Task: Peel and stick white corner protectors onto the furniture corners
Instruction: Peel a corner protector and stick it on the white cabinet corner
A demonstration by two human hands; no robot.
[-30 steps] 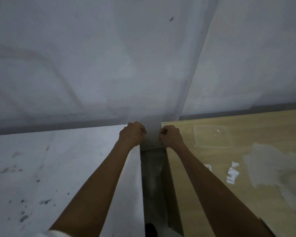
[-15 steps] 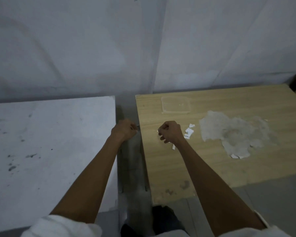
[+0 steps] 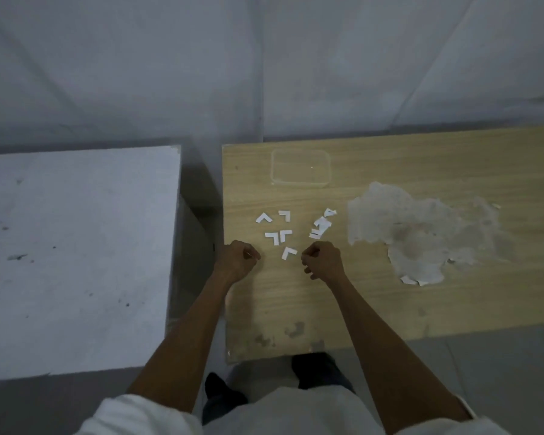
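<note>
Head view, looking down. Both hands sit over the near-left part of the wooden table (image 3: 390,302). Left hand (image 3: 237,259) is curled into a loose fist at the table's left edge; a thin pale sliver shows between thumb and fingers, possibly a bit of backing or a protector, too small to tell. Right hand (image 3: 322,260) is also curled, fingertips pinched together at its left side; whether it holds anything cannot be told.

Five white L-shaped corner protectors (image 3: 277,235) lie loose on the tabletop just beyond and between the hands; the nearest one (image 3: 288,252) sits in the gap between the two fists, touching neither. To their right, a small heap of white paper scraps (image 3: 320,227). Farther back, a clear rectangular plastic lid or tray (image 3: 300,167) lies flat. Right of the scraps, a large patch of peeled, worn surface (image 3: 421,233).

Left of the table, across a narrow gap, stands a white cabinet top (image 3: 76,252) with dark specks. Pale wall (image 3: 170,58) behind both.
</note>
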